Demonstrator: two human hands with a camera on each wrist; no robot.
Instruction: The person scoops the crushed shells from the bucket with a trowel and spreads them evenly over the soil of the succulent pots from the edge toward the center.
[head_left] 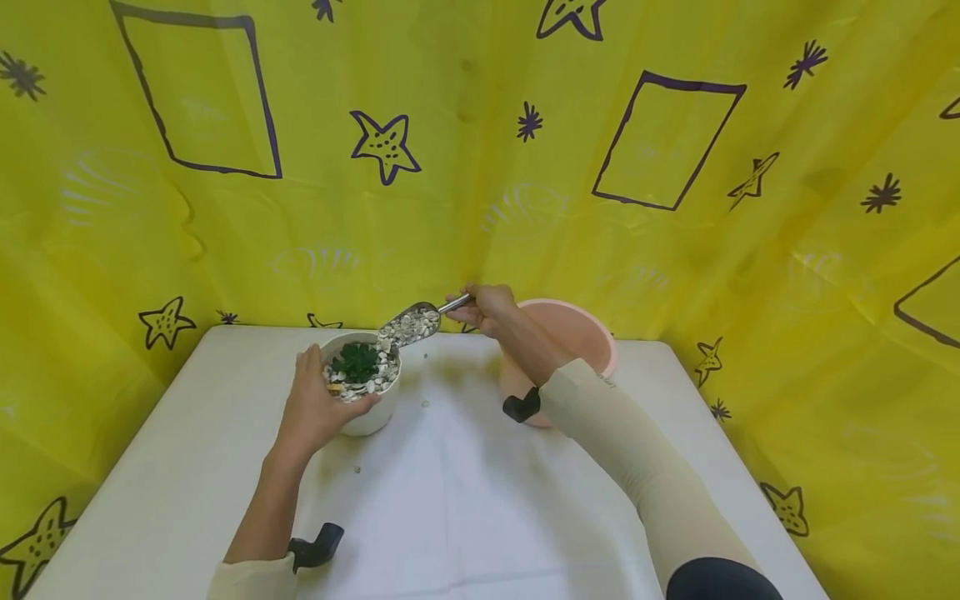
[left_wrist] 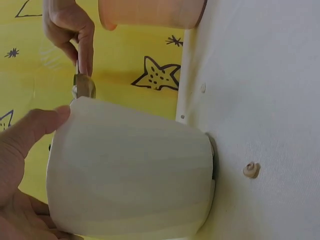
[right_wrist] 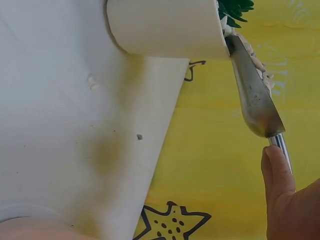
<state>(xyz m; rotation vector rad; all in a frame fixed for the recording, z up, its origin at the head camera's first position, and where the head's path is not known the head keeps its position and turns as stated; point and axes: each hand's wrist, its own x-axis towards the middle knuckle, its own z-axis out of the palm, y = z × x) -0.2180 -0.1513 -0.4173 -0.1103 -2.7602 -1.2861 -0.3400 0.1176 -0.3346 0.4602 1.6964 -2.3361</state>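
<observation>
A white flowerpot [head_left: 367, 417] stands at the left back of the table, holding a green succulent [head_left: 355, 363] ringed by pale pebbles [head_left: 365, 387]. My left hand [head_left: 315, 408] grips the pot by its rim, thumb on the near side and fingers round the left. In my right hand [head_left: 487, 308] is the handle of a metal scoop [right_wrist: 255, 95] heaped with pale pebbles. The scoop slants down to the left, its tip at the pot's right rim in the right wrist view. Only the scoop's end shows above the pot in the left wrist view.
Behind the right forearm stands a pink bucket [head_left: 573, 321], its contents hidden from the head view. A few loose pebbles [left_wrist: 251, 170] lie on the white table [head_left: 465, 517]. A yellow patterned curtain [head_left: 465, 167] hangs along the table's back and sides.
</observation>
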